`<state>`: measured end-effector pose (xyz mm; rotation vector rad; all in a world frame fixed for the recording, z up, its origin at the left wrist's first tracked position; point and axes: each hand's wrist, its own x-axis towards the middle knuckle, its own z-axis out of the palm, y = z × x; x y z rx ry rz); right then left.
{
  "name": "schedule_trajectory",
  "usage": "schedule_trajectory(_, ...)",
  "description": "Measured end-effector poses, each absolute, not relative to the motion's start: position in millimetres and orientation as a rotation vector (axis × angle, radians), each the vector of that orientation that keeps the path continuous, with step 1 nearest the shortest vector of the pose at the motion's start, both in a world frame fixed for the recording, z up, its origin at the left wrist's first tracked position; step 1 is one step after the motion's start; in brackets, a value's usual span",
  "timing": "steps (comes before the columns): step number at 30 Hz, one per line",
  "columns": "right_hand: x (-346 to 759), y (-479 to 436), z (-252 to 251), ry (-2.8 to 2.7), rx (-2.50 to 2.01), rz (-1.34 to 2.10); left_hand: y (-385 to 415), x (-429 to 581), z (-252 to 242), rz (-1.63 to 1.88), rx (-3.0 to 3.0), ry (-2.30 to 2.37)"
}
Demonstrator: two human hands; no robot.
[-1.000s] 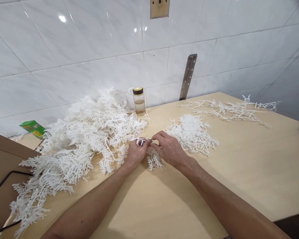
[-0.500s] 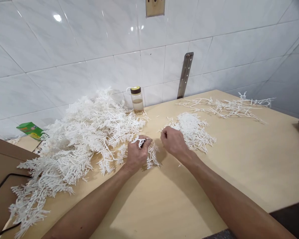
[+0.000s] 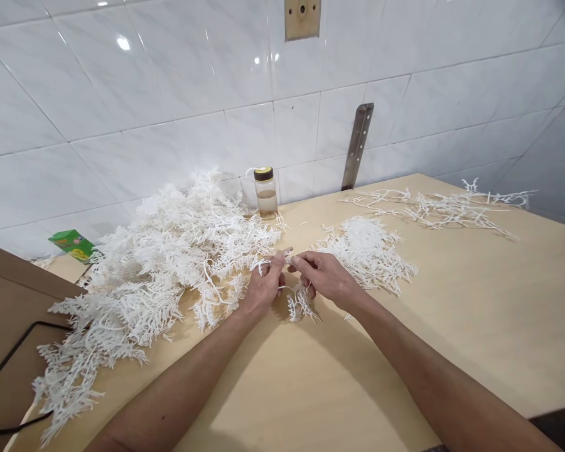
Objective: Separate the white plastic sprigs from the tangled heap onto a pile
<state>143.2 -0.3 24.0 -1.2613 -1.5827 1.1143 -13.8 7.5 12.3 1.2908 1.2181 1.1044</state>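
Note:
My left hand is closed round a white branching plastic sprig, whose feathery end hangs below my fingers. My right hand meets it from the right, thumb and forefinger pinched on the same sprig near my left fingertips. The exact grip point is partly hidden by the fingers. Left of my hands spreads a large heap of white feathery sprigs. Just beyond my right hand lies a smaller pile of short white pieces.
Bare white stems lie at the table's back right. A bottle of liquid with a dark lid stands near the tiled wall. At the left are a green carton and a brown box. A metal bracket leans there.
My right hand has moved left from beside the small pile to my left hand and now pinches the sprig. The view has shifted slightly.

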Motion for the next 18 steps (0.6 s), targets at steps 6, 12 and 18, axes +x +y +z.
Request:
schedule_trajectory(6,142,2,17,-1.498,-1.307,1.028,6,-10,14,1.156,1.177,1.253)
schedule_trajectory(12,140,1,14,-1.621,-1.347,0.690,10,-11,12,1.227,1.084,1.311)
schedule_trajectory(18,140,3,12,-1.560,-1.360,0.583,10,-11,14,1.152,1.097,1.307)
